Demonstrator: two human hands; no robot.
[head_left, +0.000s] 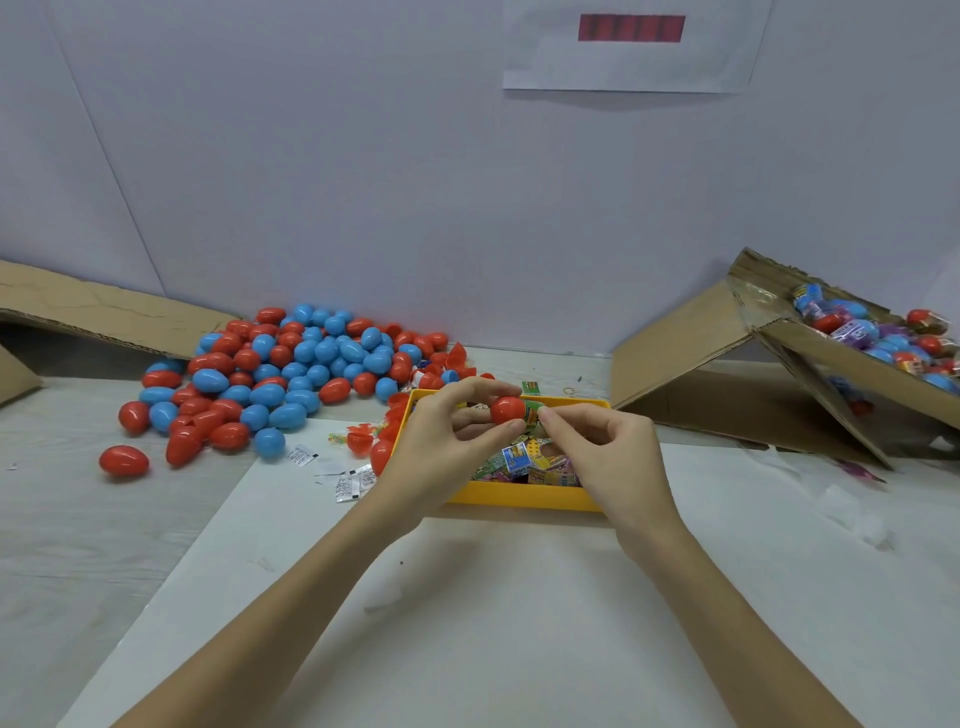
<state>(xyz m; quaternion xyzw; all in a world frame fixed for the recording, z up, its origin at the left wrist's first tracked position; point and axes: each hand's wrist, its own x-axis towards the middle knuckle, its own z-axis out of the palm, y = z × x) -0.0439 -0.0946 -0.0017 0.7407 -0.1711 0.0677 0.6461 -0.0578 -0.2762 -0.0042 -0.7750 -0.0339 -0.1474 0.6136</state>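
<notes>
"Pinching the red egg half (506, 409) between the thumb and fingertips of my left hand (447, 441), I've got it in the air over the far end of the yellow tray (519, 498). My right hand (602, 452) has its fingertips closed on the green packet (531, 413), which sits at the shell's open mouth."

"So what worries you?"

"The shell is smooth and round, and I only have it by the tips. If I push the packet in off-centre, I think the shell could squirt out of my pinch and drop among the printed packets (524, 462) in the tray."

"And the packet itself?"

"Part of it shows outside the rim. If I leave it like that, the other half probably won't snap on. If I force it, the packet may crumple."

"Anything around you?"

"Loose red halves (358, 439) lie just beside the tray's left edge, with small white sachets (348, 486) near them. A dropped shell could get lost there, or roll on towards the pile of red and blue eggs (291, 374) at the bench's (467, 623) far left. The cardboard box (727, 374) of wrapped eggs at the far right corner leans steeply, so a knock from my right elbow might spill it."
</notes>
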